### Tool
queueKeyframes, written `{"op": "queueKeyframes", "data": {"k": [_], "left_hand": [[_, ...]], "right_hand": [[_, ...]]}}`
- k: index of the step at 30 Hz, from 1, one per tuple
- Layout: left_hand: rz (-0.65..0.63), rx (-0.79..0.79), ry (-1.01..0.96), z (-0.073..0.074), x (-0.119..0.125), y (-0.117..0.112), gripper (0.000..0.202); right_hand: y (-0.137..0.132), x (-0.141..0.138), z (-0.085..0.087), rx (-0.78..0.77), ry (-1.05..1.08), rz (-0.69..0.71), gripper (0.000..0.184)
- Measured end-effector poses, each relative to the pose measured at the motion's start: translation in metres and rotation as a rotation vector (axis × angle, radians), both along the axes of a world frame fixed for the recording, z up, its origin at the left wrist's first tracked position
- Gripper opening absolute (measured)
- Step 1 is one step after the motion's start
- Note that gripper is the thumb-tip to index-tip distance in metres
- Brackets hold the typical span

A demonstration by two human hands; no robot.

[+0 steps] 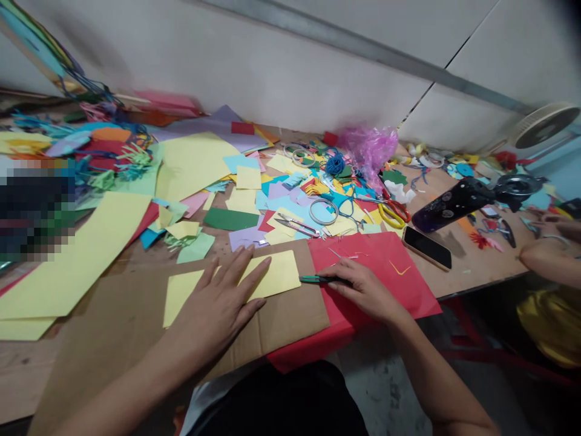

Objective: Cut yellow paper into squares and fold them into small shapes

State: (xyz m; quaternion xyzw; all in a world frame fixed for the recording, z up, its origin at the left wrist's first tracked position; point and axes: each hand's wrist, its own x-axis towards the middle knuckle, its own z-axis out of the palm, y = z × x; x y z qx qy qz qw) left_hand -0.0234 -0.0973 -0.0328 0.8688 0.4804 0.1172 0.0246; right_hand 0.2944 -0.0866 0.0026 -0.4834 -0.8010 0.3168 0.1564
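Note:
My left hand (221, 301) lies flat with fingers spread on a yellow paper sheet (278, 274), which rests on a brown cardboard piece (290, 318). My right hand (358, 286) is closed around a thin green-handled cutter (313, 279); its tip points left at the yellow sheet's right edge. Beneath that hand lies a red paper sheet (385, 266) that hangs over the table's front edge.
Coloured paper scraps, tape rings (323, 212), small snips (297, 226) and yellow-handled scissors (394, 213) cover the table behind. A black phone (426, 247) lies right of the red sheet. Another person's arm (547, 260) reaches in at the right. A fan (544, 126) stands far right.

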Motion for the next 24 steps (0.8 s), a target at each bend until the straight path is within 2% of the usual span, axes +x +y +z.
{"op": "queueKeyframes", "data": {"k": [7,13,24], "left_hand": [[-0.182,-0.034,0.027,-0.004,0.015,0.001,0.055],[-0.174,-0.069,0.04,-0.007,0.014,0.001,0.057],[-0.165,-0.08,0.028,-0.006,0.016,0.002,0.06]], "right_hand": [[0.001,0.0,0.0,-0.028,0.037,0.002,0.023],[-0.001,0.004,0.001,-0.045,0.056,0.053,0.021],[-0.004,0.007,-0.006,-0.081,0.108,0.061,0.021]]}}
